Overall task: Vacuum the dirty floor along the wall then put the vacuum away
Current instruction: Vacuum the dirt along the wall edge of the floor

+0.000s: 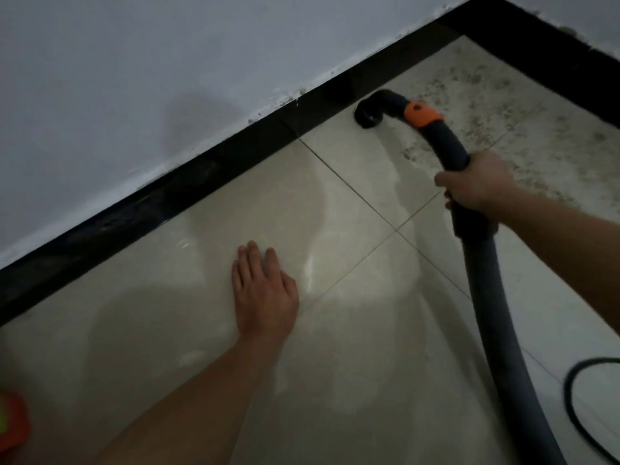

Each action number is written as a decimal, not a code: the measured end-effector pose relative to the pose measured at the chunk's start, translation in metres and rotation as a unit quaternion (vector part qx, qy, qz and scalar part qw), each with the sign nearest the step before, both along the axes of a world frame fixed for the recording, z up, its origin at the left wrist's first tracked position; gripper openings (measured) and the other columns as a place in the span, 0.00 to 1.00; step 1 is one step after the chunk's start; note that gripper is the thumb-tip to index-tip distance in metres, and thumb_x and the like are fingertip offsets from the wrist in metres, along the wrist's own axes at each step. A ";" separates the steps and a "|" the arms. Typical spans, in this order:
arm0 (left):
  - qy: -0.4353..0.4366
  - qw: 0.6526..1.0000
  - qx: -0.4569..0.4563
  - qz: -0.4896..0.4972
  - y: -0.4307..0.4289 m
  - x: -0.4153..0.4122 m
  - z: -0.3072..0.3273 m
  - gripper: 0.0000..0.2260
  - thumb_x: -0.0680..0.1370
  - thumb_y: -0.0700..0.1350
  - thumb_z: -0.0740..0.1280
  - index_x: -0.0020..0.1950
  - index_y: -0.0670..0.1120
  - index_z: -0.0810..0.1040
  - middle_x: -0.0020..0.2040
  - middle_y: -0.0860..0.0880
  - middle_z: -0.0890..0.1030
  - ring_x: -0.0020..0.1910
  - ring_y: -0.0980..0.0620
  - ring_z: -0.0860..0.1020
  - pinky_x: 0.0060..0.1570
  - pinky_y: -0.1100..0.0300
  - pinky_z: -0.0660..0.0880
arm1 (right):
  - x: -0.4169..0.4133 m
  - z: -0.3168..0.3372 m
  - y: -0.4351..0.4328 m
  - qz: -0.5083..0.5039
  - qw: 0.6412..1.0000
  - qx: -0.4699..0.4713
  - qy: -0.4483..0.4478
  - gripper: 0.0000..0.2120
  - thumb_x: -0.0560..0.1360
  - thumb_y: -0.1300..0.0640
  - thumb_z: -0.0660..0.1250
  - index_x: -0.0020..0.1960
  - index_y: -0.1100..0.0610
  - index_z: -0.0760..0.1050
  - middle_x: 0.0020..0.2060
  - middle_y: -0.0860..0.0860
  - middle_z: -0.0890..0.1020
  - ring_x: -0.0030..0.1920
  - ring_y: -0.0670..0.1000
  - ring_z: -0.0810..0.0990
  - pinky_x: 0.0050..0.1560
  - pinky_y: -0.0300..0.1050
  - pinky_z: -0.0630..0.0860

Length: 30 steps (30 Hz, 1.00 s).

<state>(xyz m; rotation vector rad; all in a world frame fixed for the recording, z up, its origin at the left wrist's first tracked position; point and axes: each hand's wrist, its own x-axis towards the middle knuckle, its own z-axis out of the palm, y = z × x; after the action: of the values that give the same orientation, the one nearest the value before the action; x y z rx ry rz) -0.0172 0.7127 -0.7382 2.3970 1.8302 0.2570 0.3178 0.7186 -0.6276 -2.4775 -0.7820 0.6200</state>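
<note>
Gripping the hose [483, 283] where it meets the curved wand, the right hand [476, 186] has its fingers wrapped round the dark tube. That hold probably lets the wrist steer the nozzle [369, 114] while the hose trails freely behind. The nozzle sits mouth-down on the floor [167, 330], just beside the black skirting [167, 203] under the wall [134, 78]. It is at the border between clean tile and the dirt [536, 105], so it looks set to work rightward along the wall toward the corner.

The left hand [265, 297] lies palm-down on clean tile with its fingers straight and close together, holding nothing. It most likely props the body, since the view is low to the floor. It rests well apart from the nozzle, out of the hose's way.

Grey speckled dirt covers the tiles from the nozzle toward the far corner, so the vacuuming is only partly done and putting away comes later. A black cord [577, 397] loops near the hose at the right edge and could snag. An orange blur [11, 421] shows at the lower left, and what it is cannot be told.
</note>
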 end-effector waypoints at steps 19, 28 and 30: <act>-0.014 1.000 -0.011 0.000 0.000 -0.001 0.006 0.25 0.75 0.48 0.51 0.66 0.38 0.74 0.70 0.33 0.69 0.71 0.35 0.66 0.71 0.44 0.62 | -0.048 -0.007 -0.031 0.011 1.000 -0.011 0.009 0.14 0.69 0.54 0.73 0.52 0.58 0.77 0.33 0.53 0.83 0.29 0.52 0.84 0.38 0.50 0.83; -0.034 0.999 -0.009 -0.014 0.000 -0.003 0.003 0.23 0.75 0.47 0.54 0.63 0.38 0.76 0.68 0.33 0.71 0.69 0.34 0.68 0.68 0.43 0.64 | -0.048 0.018 -0.055 0.125 0.990 -0.064 -0.024 0.09 0.68 0.55 0.73 0.45 0.52 0.75 0.31 0.52 0.83 0.25 0.48 0.83 0.34 0.46 0.81; -0.036 0.999 -0.010 -0.018 0.000 -0.005 0.002 0.24 0.75 0.48 0.54 0.64 0.37 0.76 0.68 0.32 0.71 0.69 0.34 0.68 0.68 0.43 0.64 | -0.036 0.025 -0.087 0.103 0.991 -0.078 -0.041 0.10 0.69 0.55 0.74 0.46 0.53 0.75 0.31 0.52 0.83 0.25 0.48 0.83 0.34 0.44 0.80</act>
<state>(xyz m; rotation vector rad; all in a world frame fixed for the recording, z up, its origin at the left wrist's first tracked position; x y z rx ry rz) -0.0219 0.7123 -0.7359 2.3726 1.7488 0.3160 0.2822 0.6319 -0.6028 -2.5980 -1.0689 0.6781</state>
